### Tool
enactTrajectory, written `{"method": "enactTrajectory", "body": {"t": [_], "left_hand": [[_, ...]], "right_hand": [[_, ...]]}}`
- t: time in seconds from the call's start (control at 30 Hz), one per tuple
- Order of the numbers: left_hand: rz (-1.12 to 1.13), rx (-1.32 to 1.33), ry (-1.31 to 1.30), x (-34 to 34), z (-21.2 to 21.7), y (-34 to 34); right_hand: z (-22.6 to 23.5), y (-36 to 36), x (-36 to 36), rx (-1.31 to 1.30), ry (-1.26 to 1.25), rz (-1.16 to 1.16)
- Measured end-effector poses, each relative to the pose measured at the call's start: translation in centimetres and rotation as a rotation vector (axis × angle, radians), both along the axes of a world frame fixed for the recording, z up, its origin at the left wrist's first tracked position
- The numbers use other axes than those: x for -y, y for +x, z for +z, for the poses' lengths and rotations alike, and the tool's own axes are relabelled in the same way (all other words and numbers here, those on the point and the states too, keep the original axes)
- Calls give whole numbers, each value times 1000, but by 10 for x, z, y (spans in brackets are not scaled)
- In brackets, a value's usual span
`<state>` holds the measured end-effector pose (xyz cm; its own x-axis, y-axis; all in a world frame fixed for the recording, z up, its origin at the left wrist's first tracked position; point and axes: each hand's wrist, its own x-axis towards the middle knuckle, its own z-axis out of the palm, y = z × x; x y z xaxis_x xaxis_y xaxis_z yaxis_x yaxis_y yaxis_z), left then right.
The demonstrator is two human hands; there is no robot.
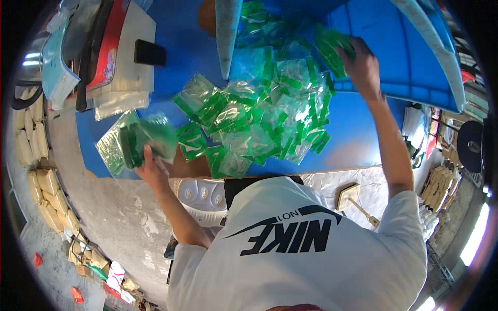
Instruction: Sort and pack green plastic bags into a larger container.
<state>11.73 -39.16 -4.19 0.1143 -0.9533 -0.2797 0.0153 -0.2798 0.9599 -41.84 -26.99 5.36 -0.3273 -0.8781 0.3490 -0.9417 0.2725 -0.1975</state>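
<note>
My left hand [151, 170] grips a small bundle of green-and-clear plastic packets [155, 137] at the left of the blue table, with the thumb on top; the bundle is partly blurred. Beneath and beside it lie clear plastic sleeves [109, 147]. At the far right, my right hand [362, 68] is closed on a green plastic packet [331, 47] at the mouth of a blue bin [404, 59]. I cannot tell whether it is one packet or several. Between my hands spreads a loose heap of flat clear packets with green edges [254, 127], running back into the bin.
A dark phone-like slab [150, 53] rests against a pale box [136, 31] at the far left, beside stacked papers and a light-blue booklet [58, 72]. The bin's grey edge [227, 36] rises behind the heap. A white molded tray [201, 196] sits below the table edge.
</note>
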Motion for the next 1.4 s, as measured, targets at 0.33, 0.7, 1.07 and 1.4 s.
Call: {"method": "enactTrajectory", "body": {"t": [0.33, 0.7, 1.07, 1.4], "left_hand": [[-221, -365, 584, -109, -69, 26], [-640, -229, 579, -120, -45, -28], [-743, -332, 754, -168, -7, -60], [-771, 10, 810, -179, -16, -12]], "right_hand": [[-114, 233, -89, 511, 57, 125], [-123, 302, -107, 1742, 444, -36], [-78, 286, -132, 1355, 779, 135], [-96, 296, -219, 1783, 539, -81]]}}
